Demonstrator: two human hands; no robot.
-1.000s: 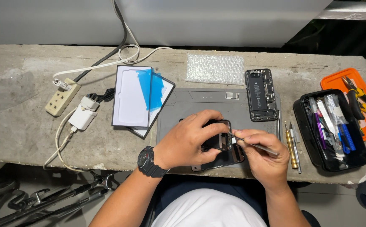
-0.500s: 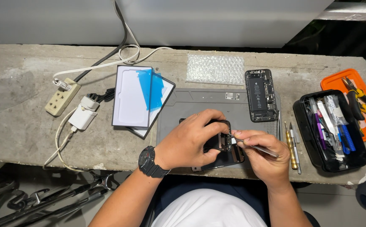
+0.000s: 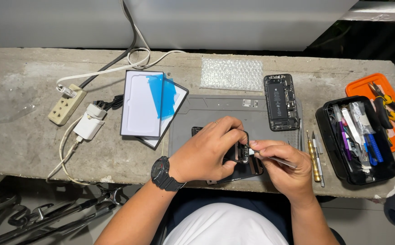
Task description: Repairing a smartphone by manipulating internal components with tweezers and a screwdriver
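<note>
My left hand (image 3: 206,152), with a black watch on its wrist, grips a dark phone screen panel (image 3: 238,156) over the grey work mat (image 3: 215,109). Most of the panel is hidden under my fingers. My right hand (image 3: 286,170) holds thin metal tweezers (image 3: 277,159) whose tip touches a small part at the panel's right edge. An opened phone body (image 3: 281,102) with its battery showing lies on the mat's far right corner.
A black tool tray (image 3: 356,140) and an orange tray with pliers (image 3: 388,109) stand at the right. Two screwdrivers (image 3: 315,156) lie beside the mat. A boxed screen with blue film (image 3: 147,104), bubble wrap (image 3: 231,75), a charger (image 3: 88,124) and a power strip (image 3: 66,104) lie on the concrete bench.
Both hands stay over the panel; the right hand and tweezers have shifted very slightly. Nothing else has moved.
</note>
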